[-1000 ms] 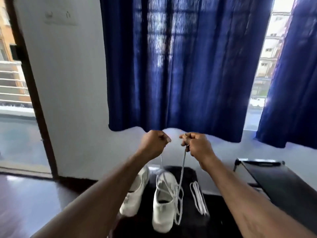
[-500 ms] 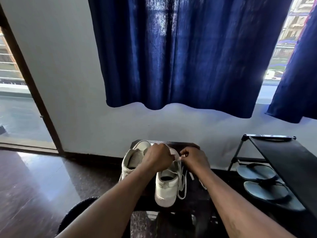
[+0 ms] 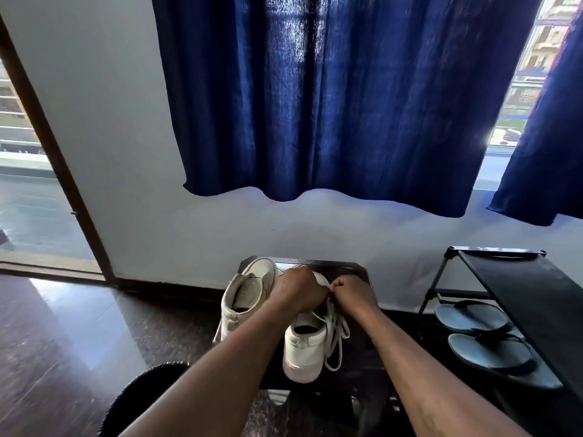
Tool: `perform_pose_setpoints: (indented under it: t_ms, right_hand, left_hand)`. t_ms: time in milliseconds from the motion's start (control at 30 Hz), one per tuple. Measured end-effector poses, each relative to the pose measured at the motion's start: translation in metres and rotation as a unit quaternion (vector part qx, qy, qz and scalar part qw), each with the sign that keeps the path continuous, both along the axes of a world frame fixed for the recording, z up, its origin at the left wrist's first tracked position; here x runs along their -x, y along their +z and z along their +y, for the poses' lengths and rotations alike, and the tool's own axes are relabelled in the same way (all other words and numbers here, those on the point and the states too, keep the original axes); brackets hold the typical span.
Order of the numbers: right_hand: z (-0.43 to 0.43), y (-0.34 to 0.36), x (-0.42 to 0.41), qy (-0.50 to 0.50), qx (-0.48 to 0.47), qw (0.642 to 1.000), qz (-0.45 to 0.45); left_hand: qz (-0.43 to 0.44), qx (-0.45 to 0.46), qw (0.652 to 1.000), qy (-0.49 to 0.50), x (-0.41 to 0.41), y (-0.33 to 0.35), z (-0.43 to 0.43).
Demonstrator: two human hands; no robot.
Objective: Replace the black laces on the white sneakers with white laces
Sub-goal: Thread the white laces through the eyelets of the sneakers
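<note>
Two white sneakers side by side on one small black tabletop (image 3: 356, 269) against the wall (image 3: 126, 152), heels nearest the camera. Left sneaker (image 3: 249, 298) just beside the left forearm, opening in plain sight. Right sneaker (image 3: 304, 348) between the two forearms, its toe end hidden under both fists. One white lace (image 3: 338, 337) threaded into the right sneaker, several slack loops spilling over its right side onto the tabletop. Left hand (image 3: 299, 291) knuckles up over the front of the right sneaker, grip curled tight at the lace. Right hand (image 3: 355, 293) touching it knuckle to knuckle, grip pinching the same lace, a short white stretch showing between the two fists. To the right, one black shoe rack (image 3: 530, 294) with two grey flip-flops (image 3: 470, 316) on its lower shelf. Above, two blue curtains (image 3: 331, 99), a strip of window showing between them. Glossy dark floor (image 3: 63, 326) below, one open doorway (image 3: 28, 200) at far left.
</note>
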State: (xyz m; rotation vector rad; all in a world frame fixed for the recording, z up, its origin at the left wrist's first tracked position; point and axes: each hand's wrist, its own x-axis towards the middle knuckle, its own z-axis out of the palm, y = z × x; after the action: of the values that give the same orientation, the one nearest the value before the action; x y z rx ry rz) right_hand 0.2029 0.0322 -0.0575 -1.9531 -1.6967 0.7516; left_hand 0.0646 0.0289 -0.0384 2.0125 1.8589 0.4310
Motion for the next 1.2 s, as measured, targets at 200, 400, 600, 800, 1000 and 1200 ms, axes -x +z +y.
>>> perform_pose_setpoints:
  t_ms: [200, 400, 600, 800, 1000, 1200]
  right_hand:
    - [-0.001, 0.007, -0.01, -0.032, -0.048, 0.974, 0.219]
    - [-0.004, 0.01, -0.015, -0.059, -0.126, 0.929, 0.344]
    - [-0.009, 0.014, -0.018, -0.046, -0.16, 0.931, 0.326]
    - [-0.016, 0.017, -0.01, -0.069, -0.196, 0.875, 0.437]
    - [-0.019, 0.012, -0.011, -0.088, -0.22, 0.845, 0.479]
    - [-0.022, 0.008, -0.001, -0.082, -0.214, 0.825, 0.516]
  left_hand:
    - [0.018, 0.004, 1.0, 0.023, -0.005, -0.007, 0.003]
    - [0.022, 0.012, 0.999, 0.024, -0.008, -0.004, 0.001]
    - [0.025, 0.015, 0.999, 0.029, -0.008, -0.006, 0.001]
    - [0.039, 0.003, 0.999, 0.034, -0.01, -0.007, 0.003]
    - [0.038, 0.004, 0.998, 0.044, -0.01, -0.007, 0.0]
    - [0.055, -0.005, 0.997, 0.046, -0.011, -0.007, 0.0]
